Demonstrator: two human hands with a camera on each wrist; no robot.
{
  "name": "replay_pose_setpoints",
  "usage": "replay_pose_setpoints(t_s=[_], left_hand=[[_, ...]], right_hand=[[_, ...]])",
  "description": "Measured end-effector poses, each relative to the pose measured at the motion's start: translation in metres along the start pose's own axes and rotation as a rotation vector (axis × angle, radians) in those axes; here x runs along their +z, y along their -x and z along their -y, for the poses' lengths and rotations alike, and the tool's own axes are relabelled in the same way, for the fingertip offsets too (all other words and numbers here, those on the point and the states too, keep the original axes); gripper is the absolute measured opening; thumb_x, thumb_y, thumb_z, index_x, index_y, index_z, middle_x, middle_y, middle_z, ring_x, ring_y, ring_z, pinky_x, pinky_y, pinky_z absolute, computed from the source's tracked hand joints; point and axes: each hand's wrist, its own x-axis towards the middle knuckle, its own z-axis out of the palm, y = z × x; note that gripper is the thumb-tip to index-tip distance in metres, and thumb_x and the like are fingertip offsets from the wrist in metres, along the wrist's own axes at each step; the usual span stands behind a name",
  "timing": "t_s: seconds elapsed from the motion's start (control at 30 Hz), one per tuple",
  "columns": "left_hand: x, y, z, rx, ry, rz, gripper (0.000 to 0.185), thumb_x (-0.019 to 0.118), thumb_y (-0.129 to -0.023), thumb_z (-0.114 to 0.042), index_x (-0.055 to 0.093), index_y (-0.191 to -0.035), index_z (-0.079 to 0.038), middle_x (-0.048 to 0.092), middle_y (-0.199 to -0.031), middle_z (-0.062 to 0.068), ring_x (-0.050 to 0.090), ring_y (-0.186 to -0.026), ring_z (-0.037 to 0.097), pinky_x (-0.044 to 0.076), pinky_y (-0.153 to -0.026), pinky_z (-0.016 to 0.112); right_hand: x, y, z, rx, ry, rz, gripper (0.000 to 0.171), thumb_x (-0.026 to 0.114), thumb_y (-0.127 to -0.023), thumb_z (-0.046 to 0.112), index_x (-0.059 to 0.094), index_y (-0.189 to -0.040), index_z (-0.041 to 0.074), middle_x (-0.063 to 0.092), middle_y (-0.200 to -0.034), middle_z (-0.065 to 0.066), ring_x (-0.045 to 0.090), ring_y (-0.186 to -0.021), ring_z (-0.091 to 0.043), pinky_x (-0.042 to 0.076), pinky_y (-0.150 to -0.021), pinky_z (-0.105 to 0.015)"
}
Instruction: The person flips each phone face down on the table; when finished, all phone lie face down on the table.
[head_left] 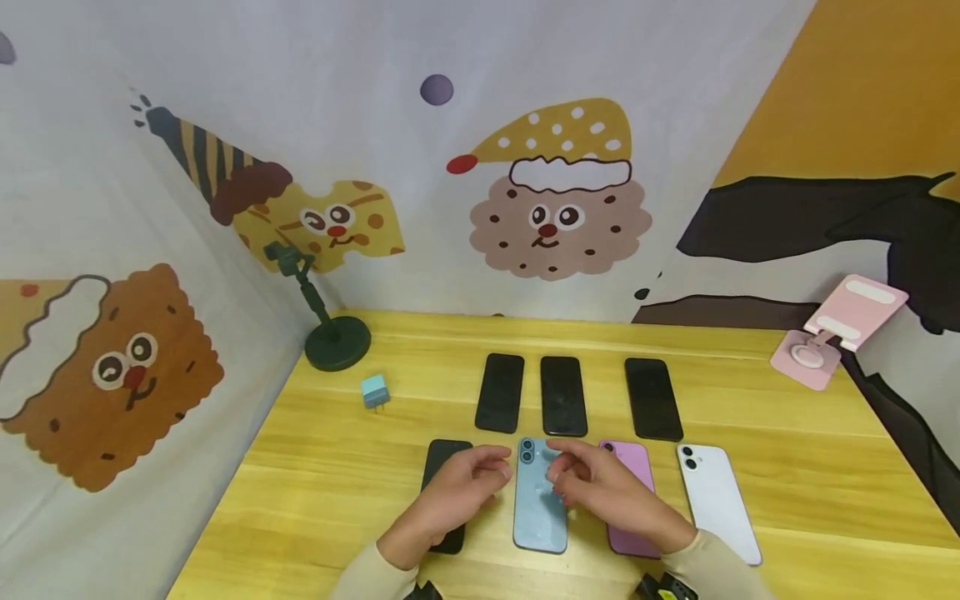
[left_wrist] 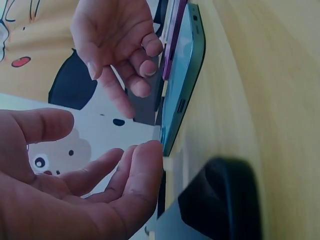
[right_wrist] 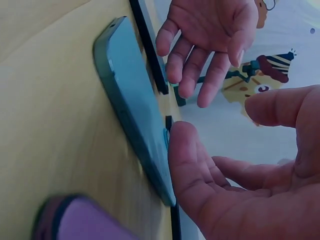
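A light blue phone (head_left: 540, 512) lies back up on the table between the two hands, its camera lenses at the far end. My left hand (head_left: 463, 487) is held above a black phone (head_left: 448, 542), partly covering it, with fingers loosely bent and nothing in them. My right hand (head_left: 603, 487) hovers between the blue phone and a pink phone (head_left: 637, 467), hiding part of each. Its fingers are also loosely bent and hold nothing. In both wrist views the blue phone (left_wrist: 185, 75) rests flat on the wood, apart from the thumbs.
A white phone (head_left: 720, 504) lies at the right. Behind is a row of black phones (head_left: 500, 393), screens up. A blue charger plug (head_left: 375, 392) and a dark green stand (head_left: 337, 343) are on the left. A pink folding stand (head_left: 813, 358) stands far right, near the cloth backdrop.
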Motion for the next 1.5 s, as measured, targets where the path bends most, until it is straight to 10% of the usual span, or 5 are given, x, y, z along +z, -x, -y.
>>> replay_pose_setpoints(t_s=[0.97, 1.5], left_hand=[[-0.067, 0.025, 0.02, -0.109, -0.091, -0.288, 0.045, 0.067, -0.105, -0.028, 0.061, -0.143, -0.006, 0.061, -0.14, 0.016, 0.059, -0.126, 0.029, 0.054, -0.103, 0.048], [-0.078, 0.029, 0.026, -0.218, 0.067, -0.238, 0.062, 0.064, -0.107, -0.033, 0.044, -0.155, 0.002, 0.061, -0.142, 0.023, 0.063, -0.127, 0.034, 0.062, -0.088, 0.048]], right_hand=[[0.073, -0.052, 0.022, -0.038, -0.151, 0.092, 0.058, 0.061, -0.106, 0.016, 0.042, -0.154, -0.008, 0.055, -0.145, -0.03, 0.068, -0.114, -0.026, 0.063, -0.088, -0.041], [0.088, -0.045, 0.023, -0.012, -0.203, 0.076, 0.067, 0.068, -0.103, 0.017, 0.038, -0.159, -0.005, 0.048, -0.154, -0.031, 0.07, -0.116, -0.027, 0.061, -0.092, -0.038]])
